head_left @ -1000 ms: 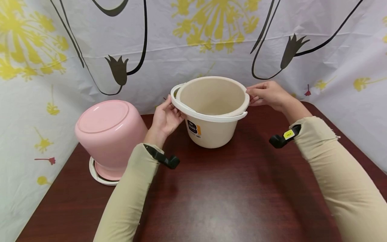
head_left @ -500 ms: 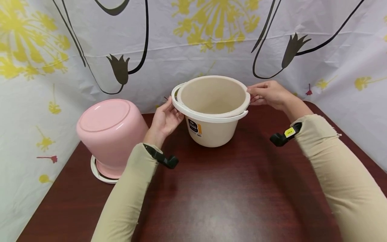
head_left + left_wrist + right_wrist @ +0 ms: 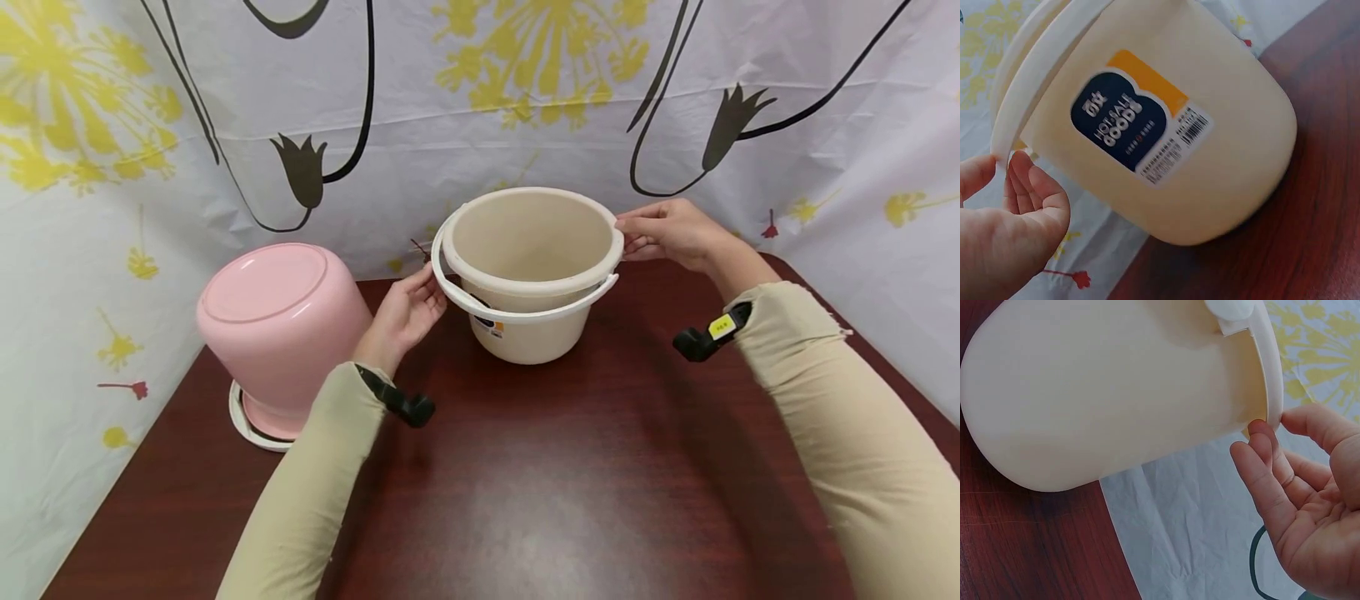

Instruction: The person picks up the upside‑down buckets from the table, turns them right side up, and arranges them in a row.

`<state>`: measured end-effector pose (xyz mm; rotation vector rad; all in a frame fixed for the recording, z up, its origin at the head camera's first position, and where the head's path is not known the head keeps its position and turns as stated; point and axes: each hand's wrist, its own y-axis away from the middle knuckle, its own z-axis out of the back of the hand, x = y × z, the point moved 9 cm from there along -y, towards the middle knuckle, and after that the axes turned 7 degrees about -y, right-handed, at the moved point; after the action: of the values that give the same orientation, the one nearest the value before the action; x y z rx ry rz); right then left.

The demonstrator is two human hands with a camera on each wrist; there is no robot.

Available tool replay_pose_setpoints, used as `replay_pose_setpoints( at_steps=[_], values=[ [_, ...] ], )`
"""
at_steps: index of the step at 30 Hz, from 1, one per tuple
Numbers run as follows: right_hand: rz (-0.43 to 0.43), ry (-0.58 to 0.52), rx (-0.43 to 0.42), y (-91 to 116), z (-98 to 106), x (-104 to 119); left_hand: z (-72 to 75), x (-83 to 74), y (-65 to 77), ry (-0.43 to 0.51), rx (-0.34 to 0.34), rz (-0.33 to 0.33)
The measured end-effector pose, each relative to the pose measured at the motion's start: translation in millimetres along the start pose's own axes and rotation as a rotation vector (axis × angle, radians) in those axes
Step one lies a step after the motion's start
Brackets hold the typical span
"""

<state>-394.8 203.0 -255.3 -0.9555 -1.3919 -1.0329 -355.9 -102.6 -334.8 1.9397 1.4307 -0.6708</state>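
A cream plastic bucket (image 3: 536, 342) stands upright toward the back of the dark red table, its mouth facing up. Its white handle (image 3: 525, 317) hangs down across the front, below the rim. My left hand (image 3: 405, 318) pinches this handle at the left side between thumb and fingers. On the right, my right hand (image 3: 678, 235) pinches the bucket's rim (image 3: 1275, 381), thumb on top and fingertips beneath. The left wrist view shows a dark blue and orange label (image 3: 1122, 119) on the bucket's front; the lowered handle partly covers it in the head view.
An upside-down pink bucket (image 3: 288, 321) stands at the left, its white handle (image 3: 246, 425) lying around its base on the table (image 3: 540, 483). Behind everything hangs a white cloth (image 3: 420, 108) with yellow and grey flower prints, meeting the table's back edge.
The handle has swung down from near the rim to lower on the bucket's front, my left hand lowering with it. The right hand keeps its hold on the rim. The view has shifted slightly.
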Motion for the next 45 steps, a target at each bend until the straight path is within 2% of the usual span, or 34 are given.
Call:
replay_pose_setpoints(
  at_steps=[3, 12, 24, 27, 32, 37, 45],
  values=[
    [-0.004, 0.006, 0.003, 0, 0, -1, 6.3, 6.3, -1.2, -0.065, -0.017, 0.009],
    [-0.001, 0.007, 0.007, 0, 2, -1, 16.6, 17.6, -7.2, -0.159, -0.023, 0.017],
    [0.004, -0.031, 0.013, -1, 0, 0, 23.1, 22.5, -10.7, -0.208, -0.071, 0.029],
    [0.003, 0.001, 0.012, -1, 2, 0, 23.9, 21.3, -8.5, -0.241, -0.085, 0.031],
    [0.025, 0.103, -0.010, 6, 12, 6, 28.0, 16.1, 2.7, -0.385, -0.104, 0.045],
    [0.060, 0.162, -0.007, 20, 17, 17, 33.5, 7.2, 23.3, -0.536, -0.082, 0.049],
    [0.164, 0.276, 0.066, 55, -5, 34, 38.7, -6.3, 55.1, -0.689, -0.015, 0.048]
  ],
)
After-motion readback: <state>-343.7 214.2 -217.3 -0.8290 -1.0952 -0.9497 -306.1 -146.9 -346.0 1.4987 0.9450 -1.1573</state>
